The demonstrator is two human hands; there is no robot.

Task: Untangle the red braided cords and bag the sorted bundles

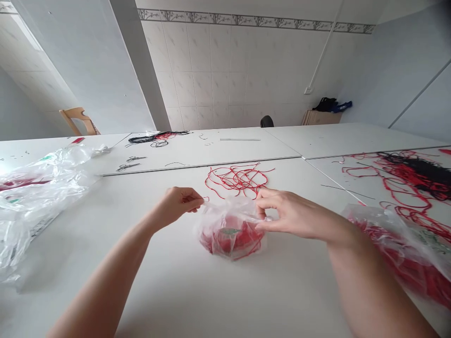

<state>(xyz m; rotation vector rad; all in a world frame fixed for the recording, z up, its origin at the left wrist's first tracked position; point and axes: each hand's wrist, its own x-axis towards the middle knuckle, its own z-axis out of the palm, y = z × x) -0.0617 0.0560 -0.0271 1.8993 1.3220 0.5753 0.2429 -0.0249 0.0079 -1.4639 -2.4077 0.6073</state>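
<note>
In front of me on the white table (183, 281) rests a clear plastic bag (230, 234) with red contents and a green mark on its side. My left hand (179, 204) pinches the bag's upper left edge between thumb and fingers. On the other side, my right hand (282, 211) grips the bag's top right, its thumb below and fingers above. The plastic is gathered and wrinkled between both hands. Just behind the bag lies a loose tangle of red cords (239, 178).
Crumpled clear plastic bags (45, 188) cover the left side. At right sits another bag with red contents (398, 253), near red and black cords (416, 173). Scissors (128, 165), a black cord bundle (151, 137) and a thin ruler-like strip (240, 139) lie farther back.
</note>
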